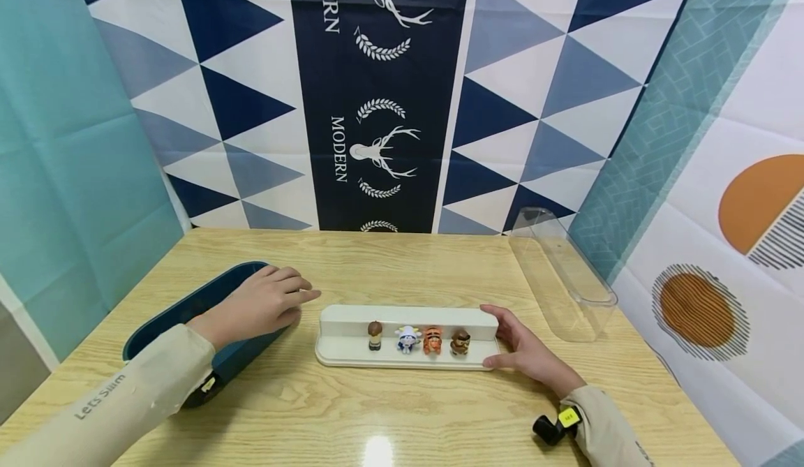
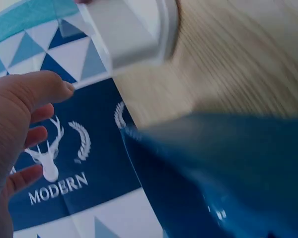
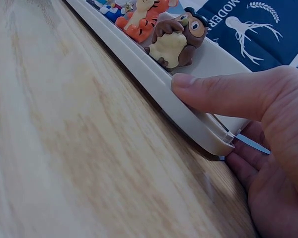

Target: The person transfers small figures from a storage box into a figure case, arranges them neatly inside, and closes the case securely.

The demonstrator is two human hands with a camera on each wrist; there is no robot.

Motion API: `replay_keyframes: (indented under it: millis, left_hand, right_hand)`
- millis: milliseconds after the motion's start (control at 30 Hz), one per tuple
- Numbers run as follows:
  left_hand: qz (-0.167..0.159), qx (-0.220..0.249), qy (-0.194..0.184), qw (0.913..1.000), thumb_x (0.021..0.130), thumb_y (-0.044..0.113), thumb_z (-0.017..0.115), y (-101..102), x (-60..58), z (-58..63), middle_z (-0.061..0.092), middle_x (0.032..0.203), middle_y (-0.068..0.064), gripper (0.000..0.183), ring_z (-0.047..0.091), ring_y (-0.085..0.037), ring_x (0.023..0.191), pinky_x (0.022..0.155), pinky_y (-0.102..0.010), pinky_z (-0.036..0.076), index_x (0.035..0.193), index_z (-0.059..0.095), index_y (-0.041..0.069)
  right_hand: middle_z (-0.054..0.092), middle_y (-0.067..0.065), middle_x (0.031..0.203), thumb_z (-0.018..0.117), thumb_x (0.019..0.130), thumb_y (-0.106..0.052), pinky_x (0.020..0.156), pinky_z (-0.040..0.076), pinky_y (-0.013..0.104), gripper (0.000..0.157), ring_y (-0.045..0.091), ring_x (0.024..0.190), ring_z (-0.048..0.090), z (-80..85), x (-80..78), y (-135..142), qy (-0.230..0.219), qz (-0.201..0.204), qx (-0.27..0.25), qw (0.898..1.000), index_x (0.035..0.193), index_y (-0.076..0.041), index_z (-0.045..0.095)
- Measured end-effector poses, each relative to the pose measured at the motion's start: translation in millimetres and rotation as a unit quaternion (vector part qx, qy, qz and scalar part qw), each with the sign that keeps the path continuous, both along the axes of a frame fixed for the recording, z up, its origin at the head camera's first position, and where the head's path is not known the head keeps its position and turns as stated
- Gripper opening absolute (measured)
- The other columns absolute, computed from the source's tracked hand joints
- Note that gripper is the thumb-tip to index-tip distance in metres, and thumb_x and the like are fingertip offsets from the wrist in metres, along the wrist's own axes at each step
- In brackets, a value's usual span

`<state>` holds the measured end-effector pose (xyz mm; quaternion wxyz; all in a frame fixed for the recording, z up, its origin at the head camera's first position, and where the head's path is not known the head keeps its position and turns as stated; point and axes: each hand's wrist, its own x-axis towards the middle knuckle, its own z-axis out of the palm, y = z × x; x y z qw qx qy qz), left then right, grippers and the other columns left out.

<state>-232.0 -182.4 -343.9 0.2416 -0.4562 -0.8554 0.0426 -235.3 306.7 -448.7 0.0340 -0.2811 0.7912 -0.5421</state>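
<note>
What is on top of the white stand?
On the white stand: a brown-haired figure, a white-and-blue figure, an orange tiger and an owl. What lies directly beneath them is covered.

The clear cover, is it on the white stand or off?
Off: the head view shows the clear cover apart, right of the white stand.
</note>
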Motion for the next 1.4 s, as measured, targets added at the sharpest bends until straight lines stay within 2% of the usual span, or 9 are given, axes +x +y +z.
replay_keyframes:
  millis: [100, 233, 400, 500, 667, 833, 1100, 1233, 1400]
  left_hand:
    - [-0.008, -0.009, 0.014, 0.9998, 0.079, 0.014, 0.084, -11, -2.3, 1.6, 0.07, 0.11, -0.004, 0.043, 0.062, -0.023, 0.102, 0.083, -0.042, 0.051, 0.12, 0.073, 0.01]
    - [-0.006, -0.018, 0.012, 0.9998, 0.076, 0.014, 0.086, -22, -2.9, 5.0, 0.07, 0.112, -0.005, 0.045, 0.062, -0.024, 0.103, 0.083, -0.044, 0.051, 0.119, 0.073, 0.01]
    - [0.003, -0.037, 0.004, 0.9993, 0.075, 0.016, 0.087, -40, -6.7, 8.2, 0.069, 0.113, -0.007, 0.046, 0.061, -0.027, 0.104, 0.082, -0.047, 0.05, 0.119, 0.073, 0.009]
    - [0.021, -0.04, -0.011, 0.9989, 0.075, 0.019, 0.087, -52, -9.5, 7.6, 0.069, 0.115, -0.008, 0.049, 0.059, -0.029, 0.105, 0.082, -0.049, 0.049, 0.121, 0.072, 0.009]
    - [0.066, -0.05, -0.048, 0.9954, 0.075, 0.023, 0.087, -67, -10.4, 7.3, 0.062, 0.129, -0.014, 0.059, 0.056, -0.034, 0.113, 0.085, -0.055, 0.047, 0.128, 0.067, 0.008]
    - [0.092, -0.085, -0.057, 0.9905, 0.073, 0.029, 0.088, -81, -12.7, 4.1, 0.057, 0.135, -0.018, 0.066, 0.055, -0.037, 0.116, 0.086, -0.056, 0.046, 0.131, 0.064, 0.008]
    - [0.116, -0.118, -0.081, 0.9829, 0.072, 0.027, 0.087, -104, -19.3, -6.6, 0.062, 0.124, -0.018, 0.061, 0.055, -0.038, 0.113, 0.087, -0.055, 0.045, 0.125, 0.066, 0.005]
    - [0.124, -0.139, -0.07, 0.9801, 0.072, 0.033, 0.087, -112, -23.2, -9.2, 0.065, 0.112, -0.013, 0.053, 0.057, -0.035, 0.106, 0.082, -0.053, 0.046, 0.115, 0.071, 0.007]
    - [0.135, -0.169, -0.081, 0.973, 0.069, 0.04, 0.087, -119, -26.7, -9.8, 0.064, 0.104, -0.009, 0.043, 0.056, -0.033, 0.101, 0.08, -0.051, 0.046, 0.1, 0.073, 0.013]
  right_hand:
    - [0.044, 0.02, 0.141, 0.083, 0.077, -0.001, 0.097, 0.038, 0.014, 0.093, 0.0, 0.118, 0.05, 0.2, -1.0, 0, -0.003, 0.001, -0.002, 1.0, 0.15, 0.008, 0.026]
    - [0.041, 0.026, 0.142, 0.083, 0.077, -0.002, 0.097, 0.037, 0.014, 0.093, 0.0, 0.119, 0.049, -0.1, -1.7, 1, -0.001, 0.003, 0.0, 1.0, 0.15, 0.007, 0.026]
    - [0.044, 0.018, 0.141, 0.083, 0.077, -0.001, 0.096, 0.038, 0.014, 0.093, 0.0, 0.119, 0.05, -1.1, -0.8, 1, -0.001, -0.002, 0.002, 1.0, 0.151, 0.007, 0.026]
    - [0.043, 0.017, 0.141, 0.083, 0.077, -0.001, 0.096, 0.038, 0.013, 0.094, 0.0, 0.119, 0.05, -1.0, -0.2, 1, -0.004, -0.004, 0.004, 1.0, 0.151, 0.006, 0.027]
    - [0.039, 0.026, 0.144, 0.083, 0.077, -0.003, 0.097, 0.037, 0.013, 0.093, -0.001, 0.119, 0.049, 0.3, 0.4, 0, -0.009, -0.005, 0.003, 1.0, 0.151, 0.006, 0.027]
    - [0.039, 0.027, 0.145, 0.083, 0.077, -0.002, 0.098, 0.036, 0.013, 0.093, -0.002, 0.12, 0.049, 0.7, 0.4, 0, -0.009, -0.009, 0.004, 1.0, 0.151, 0.006, 0.027]
    - [0.039, 0.028, 0.145, 0.083, 0.077, -0.003, 0.097, 0.036, 0.013, 0.093, -0.002, 0.12, 0.048, 1.4, 1.6, 0, -0.014, -0.012, 0.008, 1.0, 0.151, 0.005, 0.026]
    - [0.038, 0.027, 0.146, 0.083, 0.077, -0.003, 0.098, 0.036, 0.013, 0.093, -0.002, 0.12, 0.048, 1.7, 1.7, -1, -0.02, -0.015, 0.007, 1.0, 0.152, 0.004, 0.027]
    - [0.04, 0.029, 0.144, 0.083, 0.078, -0.002, 0.097, 0.037, 0.014, 0.092, 0.0, 0.119, 0.049, 2.3, 2.4, -1, -0.014, -0.015, 0.01, 1.0, 0.151, 0.006, 0.027]
